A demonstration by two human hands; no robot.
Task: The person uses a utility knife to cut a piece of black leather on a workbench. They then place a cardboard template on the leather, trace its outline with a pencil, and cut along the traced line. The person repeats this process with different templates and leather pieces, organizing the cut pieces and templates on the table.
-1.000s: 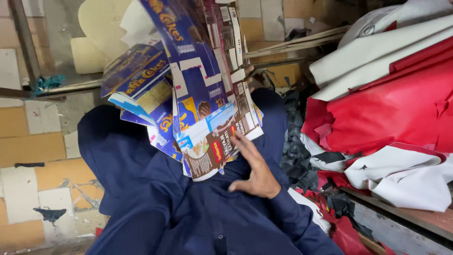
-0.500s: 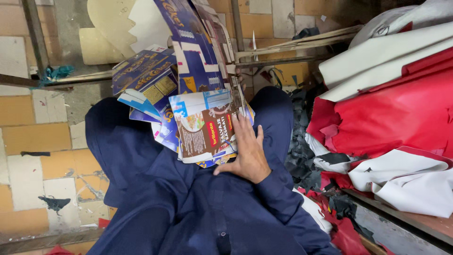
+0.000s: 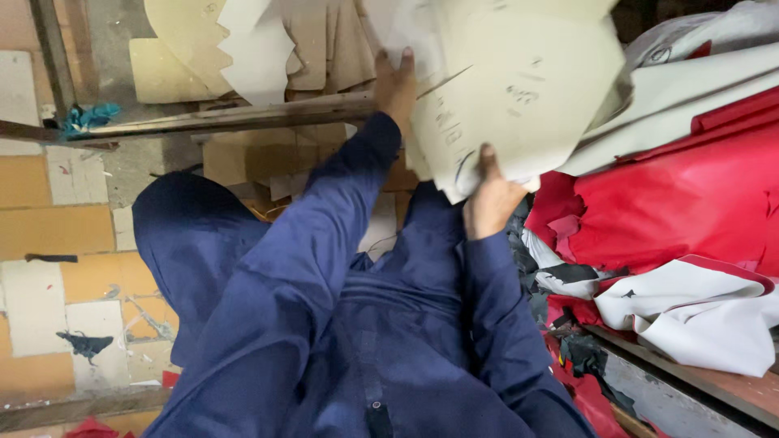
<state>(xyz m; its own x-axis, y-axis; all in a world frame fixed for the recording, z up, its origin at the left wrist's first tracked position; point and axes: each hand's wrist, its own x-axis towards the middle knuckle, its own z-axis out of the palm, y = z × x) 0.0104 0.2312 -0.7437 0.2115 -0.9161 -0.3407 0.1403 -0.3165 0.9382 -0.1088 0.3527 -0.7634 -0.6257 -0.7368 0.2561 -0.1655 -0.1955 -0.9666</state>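
At the bottom of the frame is the person's dark blue clothing, and both sleeves go up toward the middle of the picture. The right hand, a little right of the centre, is closed on the lower edge of a stack of pale cardboard sheets, with the thumb lying on the front side. The left hand, higher and more to the left, holds the left edge of the same stack, its fingers bent around it. The stack fills the upper middle of the frame. On the right lie red and white sheets of material. In the upper left, beige cut-out pieces lean behind a metal bar.
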